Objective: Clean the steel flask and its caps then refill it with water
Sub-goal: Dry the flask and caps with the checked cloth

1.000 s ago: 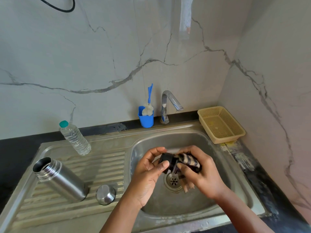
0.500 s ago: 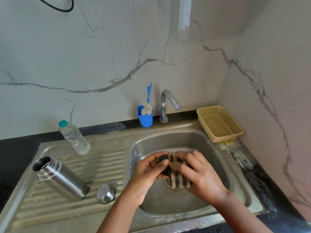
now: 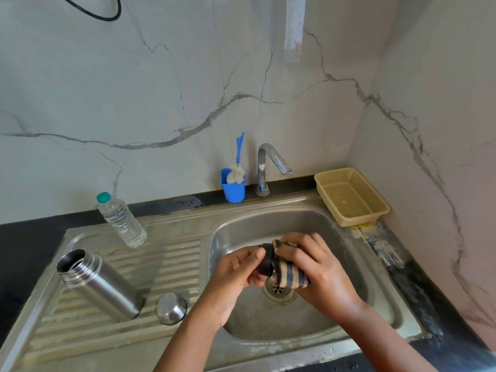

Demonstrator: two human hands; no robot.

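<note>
Over the sink (image 3: 349, 328) drain, the left hand (image 3: 236, 275) pinches a black cap (image 3: 265, 260) while the right hand (image 3: 319, 272) grips a striped cloth (image 3: 288, 275) pressed against it. The open steel flask (image 3: 99, 284) stands on the draining board (image 3: 171, 253), its steel cap (image 3: 171, 308) just beside it, the water bottle (image 3: 120, 220) behind

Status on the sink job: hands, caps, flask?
Left hand holds black cap; right hand wipes it with striped cloth. Flask open on drainboard, steel cap beside it. Nothing blocking.
</note>
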